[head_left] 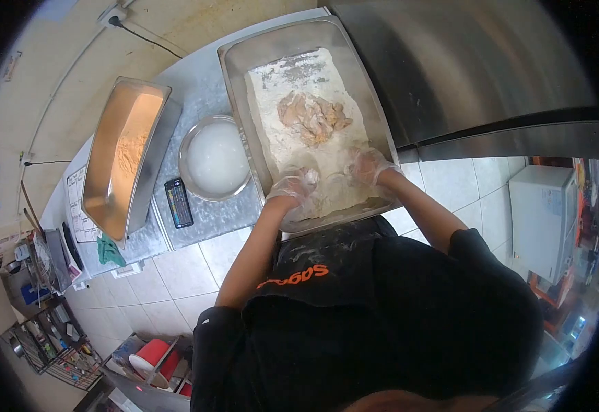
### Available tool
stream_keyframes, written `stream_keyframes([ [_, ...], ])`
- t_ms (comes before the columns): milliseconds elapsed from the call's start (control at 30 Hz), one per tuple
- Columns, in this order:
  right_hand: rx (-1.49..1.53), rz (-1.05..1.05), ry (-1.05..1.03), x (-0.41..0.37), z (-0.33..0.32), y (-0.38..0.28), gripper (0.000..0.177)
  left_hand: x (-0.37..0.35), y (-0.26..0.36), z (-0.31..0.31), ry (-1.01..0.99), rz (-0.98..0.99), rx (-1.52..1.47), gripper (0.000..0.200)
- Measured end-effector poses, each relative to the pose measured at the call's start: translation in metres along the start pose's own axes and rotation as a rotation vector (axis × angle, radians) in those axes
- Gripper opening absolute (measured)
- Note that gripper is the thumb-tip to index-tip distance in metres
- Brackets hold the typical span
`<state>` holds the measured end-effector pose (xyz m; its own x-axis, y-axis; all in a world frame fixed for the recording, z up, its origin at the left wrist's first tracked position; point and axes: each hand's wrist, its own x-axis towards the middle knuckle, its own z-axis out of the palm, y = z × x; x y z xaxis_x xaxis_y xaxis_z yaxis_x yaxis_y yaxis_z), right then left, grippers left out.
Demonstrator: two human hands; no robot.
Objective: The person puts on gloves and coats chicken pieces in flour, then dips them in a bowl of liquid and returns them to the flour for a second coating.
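A large metal tray (pixel 236 93) holds white flour (pixel 268 113) with a heap of raw, pale meat pieces (pixel 310 118) in its middle. My left hand (pixel 297 184), in a clear plastic glove, is in the flour near the tray's front left corner, its fingers curled in. On the right side, my right hand (pixel 368 167), gloved too, dips into the flour with its fingers partly buried. Both hands are just below the meat and apart from it. Whether either one grips flour is hard to make out.
Left of the tray stand a round bowl of whitish liquid (pixel 217 159), a black phone (pixel 179 202) and a deep metal pan with orange-brown powder (pixel 132 151). A green cloth (pixel 110 252) lies at the table's edge. A steel appliance (pixel 464 69) rises at the right.
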<state>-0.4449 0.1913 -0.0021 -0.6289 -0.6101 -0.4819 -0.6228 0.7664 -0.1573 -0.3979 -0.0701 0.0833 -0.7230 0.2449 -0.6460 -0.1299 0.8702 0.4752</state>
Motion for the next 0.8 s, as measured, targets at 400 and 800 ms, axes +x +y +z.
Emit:
stream_keyframes([
  [400, 0.363, 0.284, -0.013, 0.002, -0.045, -0.016, 0.039, 0.022, -0.023, 0.0, 0.206, 0.322, 0.239, 0.037],
  [800, -0.021, -0.009, 0.081, -0.033, -0.039, -0.013, 0.025, 0.034, -0.023, 0.048, 0.077, 0.289, 0.359, 0.025],
])
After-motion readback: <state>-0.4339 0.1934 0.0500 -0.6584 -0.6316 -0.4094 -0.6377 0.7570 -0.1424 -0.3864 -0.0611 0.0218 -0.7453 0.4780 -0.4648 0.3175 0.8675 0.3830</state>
